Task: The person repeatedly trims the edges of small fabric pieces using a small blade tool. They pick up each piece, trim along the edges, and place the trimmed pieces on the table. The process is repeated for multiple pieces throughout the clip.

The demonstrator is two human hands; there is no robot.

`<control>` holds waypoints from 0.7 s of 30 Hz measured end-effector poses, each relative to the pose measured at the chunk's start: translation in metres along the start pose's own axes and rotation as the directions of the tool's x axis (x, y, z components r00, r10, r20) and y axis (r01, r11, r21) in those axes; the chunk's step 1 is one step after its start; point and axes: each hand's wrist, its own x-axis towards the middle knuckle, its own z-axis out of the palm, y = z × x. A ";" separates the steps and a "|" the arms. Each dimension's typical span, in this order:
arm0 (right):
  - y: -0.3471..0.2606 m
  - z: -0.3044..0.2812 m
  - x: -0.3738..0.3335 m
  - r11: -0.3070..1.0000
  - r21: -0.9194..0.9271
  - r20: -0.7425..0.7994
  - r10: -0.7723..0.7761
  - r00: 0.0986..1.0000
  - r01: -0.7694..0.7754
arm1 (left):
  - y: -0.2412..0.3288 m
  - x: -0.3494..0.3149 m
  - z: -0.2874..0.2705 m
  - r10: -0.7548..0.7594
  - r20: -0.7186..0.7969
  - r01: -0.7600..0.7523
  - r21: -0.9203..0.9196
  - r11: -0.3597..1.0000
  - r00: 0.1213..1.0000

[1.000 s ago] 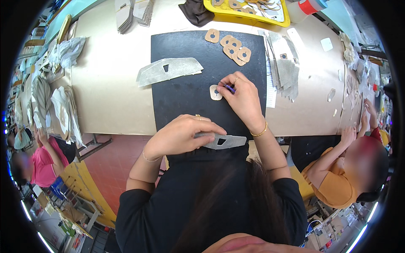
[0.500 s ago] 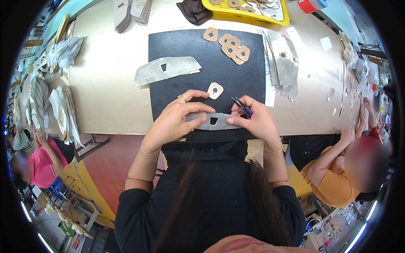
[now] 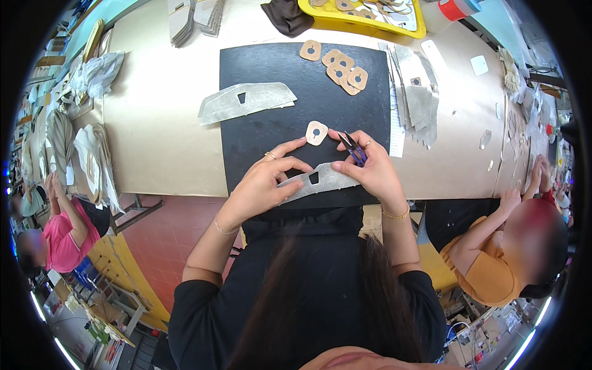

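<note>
Hands drawn close near the front edge of the surface [image 3: 166, 148], the left hand [image 3: 264, 185] grasps a grey panel [image 3: 333, 178] by its left end, index finger extended to a tan patch [image 3: 320, 140] lying farther from that edge; the right hand [image 3: 378, 172] grasps purple-handled snips [image 3: 357, 153], thumb on the panel's right part. 1 second earlier, the right hand was at the patch; 0.5 seconds ago, the panel sat nearly level, and now its right end slants toward the back edge.
</note>
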 end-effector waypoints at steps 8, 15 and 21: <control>0.000 -0.001 0.005 1.000 -0.015 0.027 -0.004 1.000 0.004 | 0.001 -0.001 -0.001 -0.046 0.035 0.047 -0.024 0.999 0.998; 0.001 -0.002 0.005 0.999 0.027 -0.002 -0.048 0.999 0.048 | 0.002 -0.001 -0.001 -0.061 -0.002 0.061 -0.052 0.997 0.998; 0.001 -0.005 0.001 0.983 -0.152 -0.032 -0.103 0.994 0.098 | -0.002 0.008 -0.002 -0.107 -0.142 0.084 -0.158 0.984 0.984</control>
